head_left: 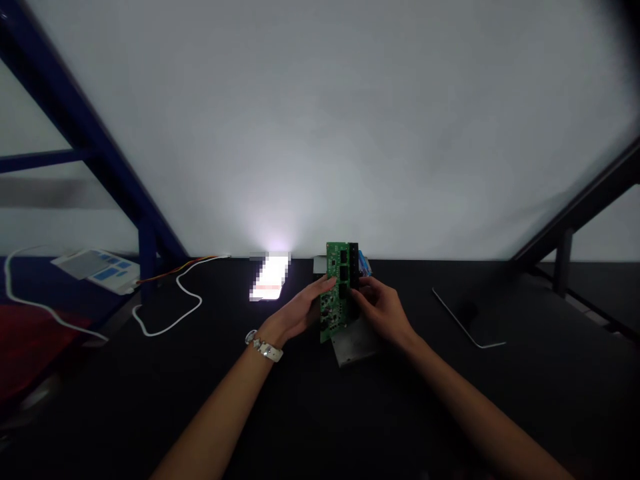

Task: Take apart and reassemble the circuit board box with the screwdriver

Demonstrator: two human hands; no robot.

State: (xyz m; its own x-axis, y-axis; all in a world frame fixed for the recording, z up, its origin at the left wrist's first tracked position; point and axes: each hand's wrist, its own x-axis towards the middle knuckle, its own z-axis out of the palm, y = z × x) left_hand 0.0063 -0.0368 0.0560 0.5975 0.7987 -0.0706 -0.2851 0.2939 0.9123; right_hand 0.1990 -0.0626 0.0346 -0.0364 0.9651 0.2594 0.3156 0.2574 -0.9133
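A green circuit board [333, 310] with black blocks along its right side is held up on edge above the table. My left hand [304, 308] grips its left edge, thumb across the front face. On the opposite side, my right hand [383, 303] has its fingers closed on the row of black connectors [354, 263]. Beneath the board lies a grey metal plate [354, 345], partly covered by board and hand. Something blue [365, 262] shows just behind the right edge of the board; its kind is unclear.
Left of the board, a brightly glowing, pixelated screen [273, 277] lies on the black table [300, 413]. A white cable [167, 330] curls farther left, near a white-and-blue sheet [103, 269] and red material [35, 347]. To the right rests a thin bent metal rod [457, 321]. Blue frame bars [95, 140] slant at left.
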